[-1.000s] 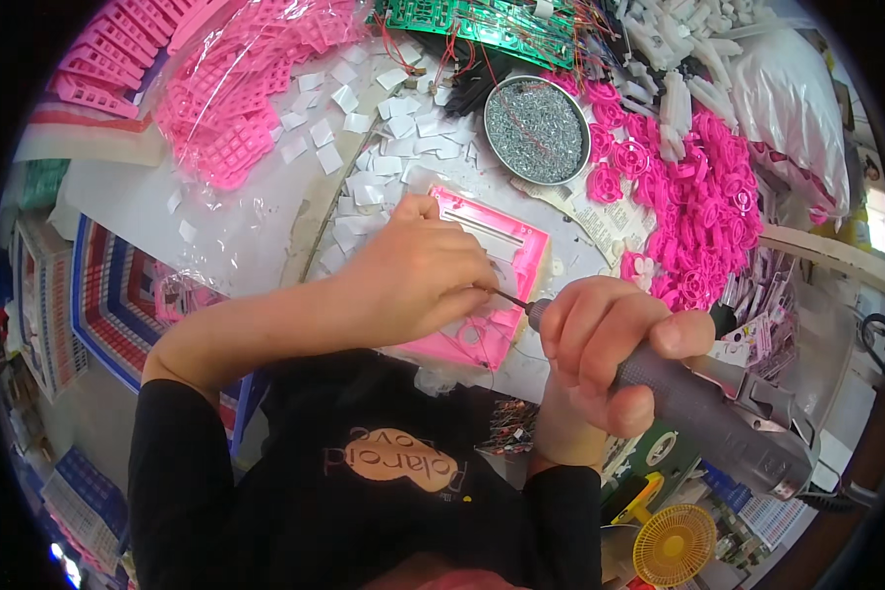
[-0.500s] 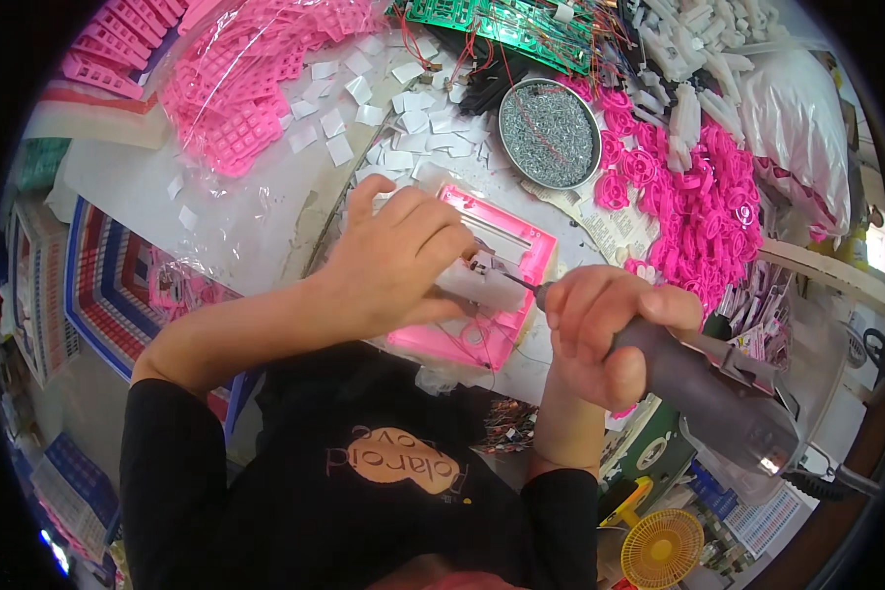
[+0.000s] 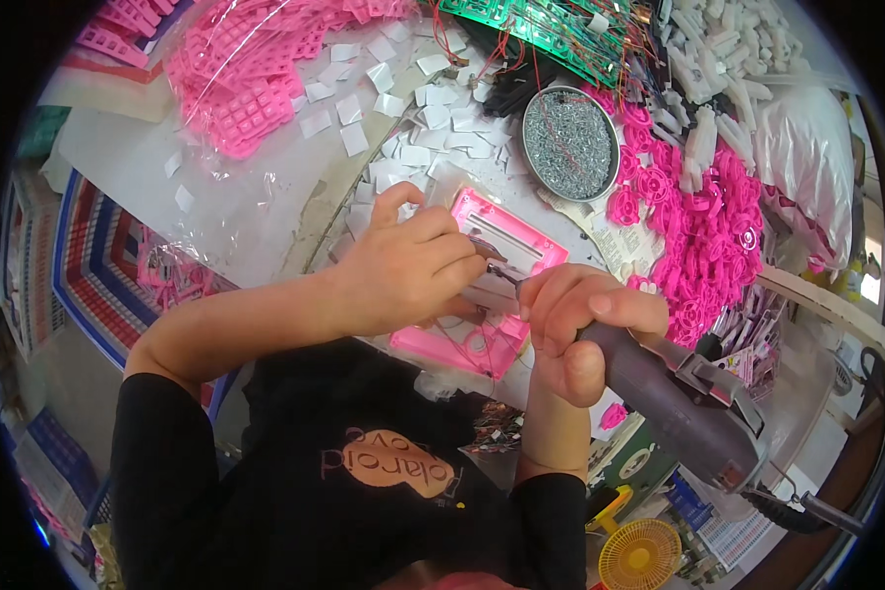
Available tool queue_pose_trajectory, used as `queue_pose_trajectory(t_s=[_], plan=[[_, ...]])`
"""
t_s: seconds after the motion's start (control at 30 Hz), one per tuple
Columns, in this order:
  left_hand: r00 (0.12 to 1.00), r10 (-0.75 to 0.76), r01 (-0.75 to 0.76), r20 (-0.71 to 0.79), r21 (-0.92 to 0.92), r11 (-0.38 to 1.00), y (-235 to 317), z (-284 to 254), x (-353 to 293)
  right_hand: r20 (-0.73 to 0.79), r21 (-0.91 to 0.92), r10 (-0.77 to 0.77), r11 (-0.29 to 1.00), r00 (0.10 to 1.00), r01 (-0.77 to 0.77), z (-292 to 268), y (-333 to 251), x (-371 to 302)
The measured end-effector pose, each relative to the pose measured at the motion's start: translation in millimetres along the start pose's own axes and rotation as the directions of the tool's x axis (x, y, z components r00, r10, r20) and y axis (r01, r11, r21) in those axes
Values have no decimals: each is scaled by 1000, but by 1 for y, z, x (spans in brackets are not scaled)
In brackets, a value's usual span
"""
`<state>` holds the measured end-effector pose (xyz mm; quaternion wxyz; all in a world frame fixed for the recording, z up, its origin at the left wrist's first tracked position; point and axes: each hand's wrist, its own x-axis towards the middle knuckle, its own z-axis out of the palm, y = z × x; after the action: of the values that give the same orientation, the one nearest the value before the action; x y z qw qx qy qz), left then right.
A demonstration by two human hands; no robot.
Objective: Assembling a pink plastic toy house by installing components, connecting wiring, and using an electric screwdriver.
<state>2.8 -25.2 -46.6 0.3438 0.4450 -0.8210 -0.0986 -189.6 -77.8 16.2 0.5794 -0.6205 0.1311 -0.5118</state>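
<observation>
My right hand is wrapped around a dark grey electric screwdriver, which tilts so that its bit points up and left. The bit's tip meets a small white plastic part at its upper edge. My left hand holds that part between thumb and fingers, with the index finger raised; the fingers hide some of it. Beneath both hands lies a pink plastic casing with a long slot along its upper right side and thin wires near its lower edge.
Beyond my hands stand a round dish of screws and many white squares. Green circuit boards with red wires lie at the back. Pink plastic loops pile up on the right, bagged pink frames at left. A yellow fan is low right.
My right hand and the screwdriver have moved left, bringing the bit closer to the white part. My left hand keeps its hold. The whole view has shifted slightly.
</observation>
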Motion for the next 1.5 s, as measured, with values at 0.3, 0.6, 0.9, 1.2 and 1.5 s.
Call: queue_pose_trajectory(t_s=[0.3, 0.6, 0.9, 1.2, 1.5], plan=[[999, 14, -15, -30, -34, 999, 0, 2, 2, 59, -84, -48, 995, 997, 53, 3, 4, 2], [997, 53, -53, -49, 5, 999, 0, 7, 0, 265, -174, 12, 984, 964, 35, -4, 5, 14], [998, 22, -22, 54, 2, 1000, -3, 3, 2, 80, -832, 533, 501, 842, -238, -33, -17, -13], [969, -245, 239, 12, -281, 930, -2, 7, -6, 18, -852, 521, 455, 853, -260, -59, -4, -7], [984, -162, 161, 73, 9, 987, 7, 6, -3, 71, -792, 771, 429, 632, -434, -87, 6, 35]])
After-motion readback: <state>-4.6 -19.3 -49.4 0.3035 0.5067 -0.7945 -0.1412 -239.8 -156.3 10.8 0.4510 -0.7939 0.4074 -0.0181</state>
